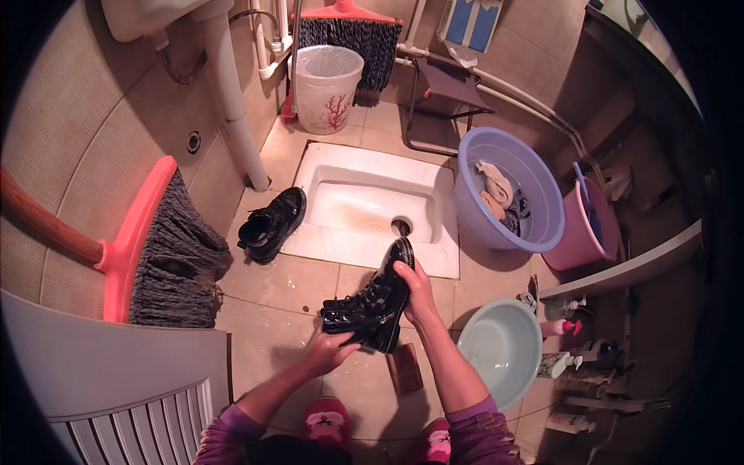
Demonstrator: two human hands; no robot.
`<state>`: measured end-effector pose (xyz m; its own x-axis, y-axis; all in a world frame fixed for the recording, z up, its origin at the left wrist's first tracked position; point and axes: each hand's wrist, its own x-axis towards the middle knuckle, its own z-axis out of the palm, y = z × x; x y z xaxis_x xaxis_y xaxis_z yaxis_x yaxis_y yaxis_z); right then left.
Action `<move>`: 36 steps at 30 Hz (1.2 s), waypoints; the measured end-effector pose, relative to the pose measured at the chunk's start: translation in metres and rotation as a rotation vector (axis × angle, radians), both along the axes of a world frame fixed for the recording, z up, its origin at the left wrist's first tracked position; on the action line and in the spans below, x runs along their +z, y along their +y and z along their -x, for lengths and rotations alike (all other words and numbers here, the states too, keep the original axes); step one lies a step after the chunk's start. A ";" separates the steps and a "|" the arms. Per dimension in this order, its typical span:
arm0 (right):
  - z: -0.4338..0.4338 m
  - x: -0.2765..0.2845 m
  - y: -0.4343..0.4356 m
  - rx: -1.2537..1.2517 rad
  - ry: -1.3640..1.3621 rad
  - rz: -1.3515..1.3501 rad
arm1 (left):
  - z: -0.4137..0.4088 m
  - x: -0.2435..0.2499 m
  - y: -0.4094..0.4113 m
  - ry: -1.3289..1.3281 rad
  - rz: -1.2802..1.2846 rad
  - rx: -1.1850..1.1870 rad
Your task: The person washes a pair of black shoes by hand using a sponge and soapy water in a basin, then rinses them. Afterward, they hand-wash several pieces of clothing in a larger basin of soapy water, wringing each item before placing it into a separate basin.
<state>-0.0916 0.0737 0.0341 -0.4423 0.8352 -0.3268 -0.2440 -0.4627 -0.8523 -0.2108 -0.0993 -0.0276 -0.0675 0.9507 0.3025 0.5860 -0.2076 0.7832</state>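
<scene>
A shiny black lace-up ankle boot (372, 308) with a side zip is held between my hands, its toe pointing away from me over the front edge of the white squat toilet (372, 260). My left hand (331, 350) grips the boot's shaft at the collar. Around the sole near the toe, my right hand (416, 290) is closed, thumb on the upper. The matching black boot (272, 225) rests at the toilet's left side, partly on its rim. Beneath the held boot's heel, a brown rectangular block (405, 369) lies on the tiles.
At right stand a purple basin (549, 192) holding clothes, a pink bucket (581, 232) and a pale green basin (503, 349). Pump bottles (561, 328) line the right side. A grey string mop (174, 261) leans left. Behind are a bin (325, 87) and a folding stool (450, 87).
</scene>
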 end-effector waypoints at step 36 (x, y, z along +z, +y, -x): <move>-0.383 0.047 -0.020 0.812 -1.828 -0.197 | 0.120 -0.007 -0.087 0.794 0.957 0.681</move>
